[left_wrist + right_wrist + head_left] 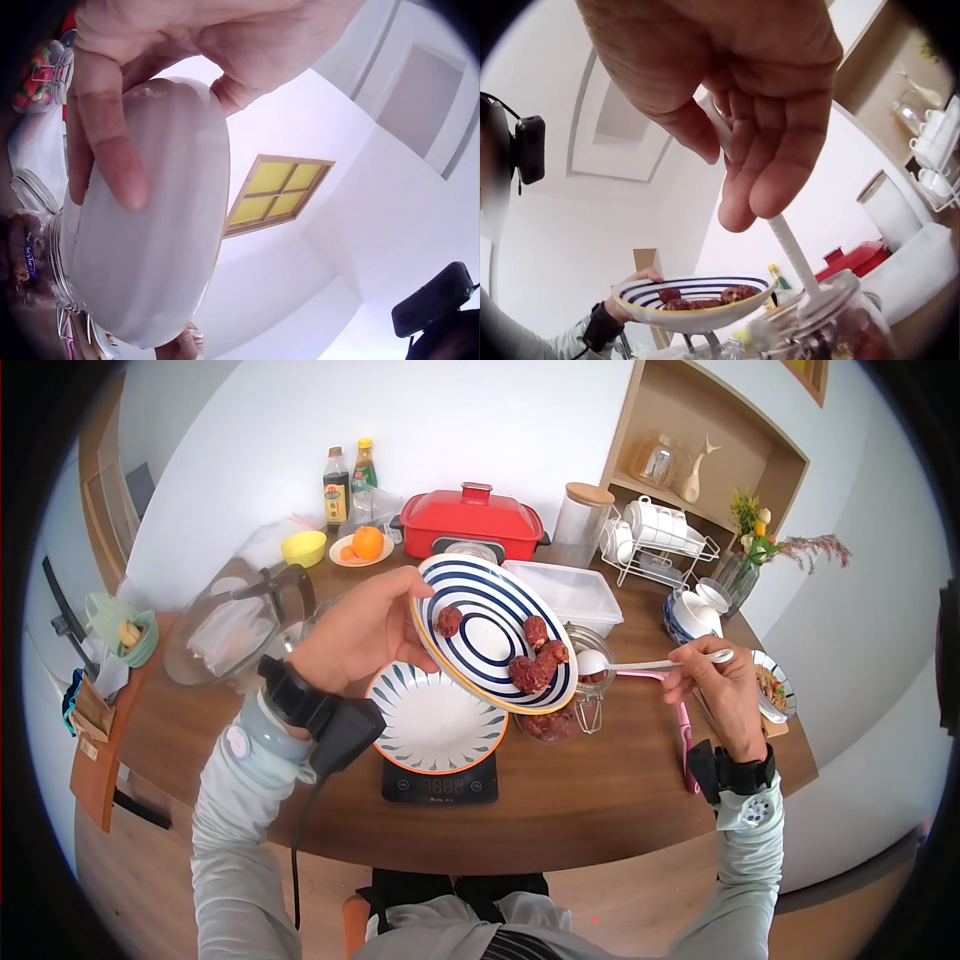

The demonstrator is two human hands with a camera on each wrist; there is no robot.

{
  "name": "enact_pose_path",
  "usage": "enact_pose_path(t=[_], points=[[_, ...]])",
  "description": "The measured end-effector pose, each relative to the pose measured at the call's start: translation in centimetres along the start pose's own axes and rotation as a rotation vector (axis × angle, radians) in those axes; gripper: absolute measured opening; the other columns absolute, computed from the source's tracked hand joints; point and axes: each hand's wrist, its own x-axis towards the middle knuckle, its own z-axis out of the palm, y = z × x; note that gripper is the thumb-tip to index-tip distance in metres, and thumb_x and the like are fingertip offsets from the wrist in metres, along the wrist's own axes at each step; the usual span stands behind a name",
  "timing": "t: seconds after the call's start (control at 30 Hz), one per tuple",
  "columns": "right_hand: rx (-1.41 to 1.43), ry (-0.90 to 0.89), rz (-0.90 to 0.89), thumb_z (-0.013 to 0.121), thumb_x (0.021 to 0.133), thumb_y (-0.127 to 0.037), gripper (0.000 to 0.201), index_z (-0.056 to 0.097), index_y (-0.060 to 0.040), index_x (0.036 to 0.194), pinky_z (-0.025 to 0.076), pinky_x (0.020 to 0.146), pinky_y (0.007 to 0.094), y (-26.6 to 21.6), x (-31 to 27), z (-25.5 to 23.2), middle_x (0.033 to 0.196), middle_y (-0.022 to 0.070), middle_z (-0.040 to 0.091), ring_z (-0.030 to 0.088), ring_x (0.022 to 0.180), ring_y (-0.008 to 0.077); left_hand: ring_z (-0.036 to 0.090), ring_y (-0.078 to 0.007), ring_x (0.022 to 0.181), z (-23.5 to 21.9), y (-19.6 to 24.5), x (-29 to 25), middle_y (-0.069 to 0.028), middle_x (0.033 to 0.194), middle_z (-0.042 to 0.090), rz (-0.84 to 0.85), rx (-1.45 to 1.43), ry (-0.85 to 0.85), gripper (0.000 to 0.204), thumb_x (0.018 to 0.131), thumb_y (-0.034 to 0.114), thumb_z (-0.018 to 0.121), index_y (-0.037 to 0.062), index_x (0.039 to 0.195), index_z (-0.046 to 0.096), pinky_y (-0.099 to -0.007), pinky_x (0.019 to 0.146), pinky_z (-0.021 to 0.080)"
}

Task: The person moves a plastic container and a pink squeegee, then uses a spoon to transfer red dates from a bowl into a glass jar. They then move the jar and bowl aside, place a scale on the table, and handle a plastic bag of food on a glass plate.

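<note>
While no label text could be read, a striped plate (490, 630) of dates (530, 665) was gripped tilted by the left hand (350, 635) above the jar (560, 715); a white spoon (650, 663) was pinched by the right hand (720, 680).

The striped plate (495, 632) tilted in the left hand (350, 635) covers most of the glass jar (590, 695) and the far rim of the bowl (435, 720) on the scale (440, 785), whose display is too small to read; the right wrist view cuts off the spoon (791, 251) bowl behind the jar's rim
</note>
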Motion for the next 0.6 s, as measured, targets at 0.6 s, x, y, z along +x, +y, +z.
enact_pose_path(t=[0.6], points=[[-0.015,0.015,0.076,0.054,0.092,-0.021,0.027,0.060,0.0037,0.082,0.048,0.044,0.0208,-1.7,2.7,1.4,0.060,0.0090,0.061,0.060,0.048,0.0126,0.065,-0.0202,0.078,-0.4,0.7,-1.1,-0.0092,0.095,0.064,0.095,0.099,0.032,0.033,0.085,0.023,0.045,0.0017,0.109,0.052,-0.0343,0.061,0.056]])
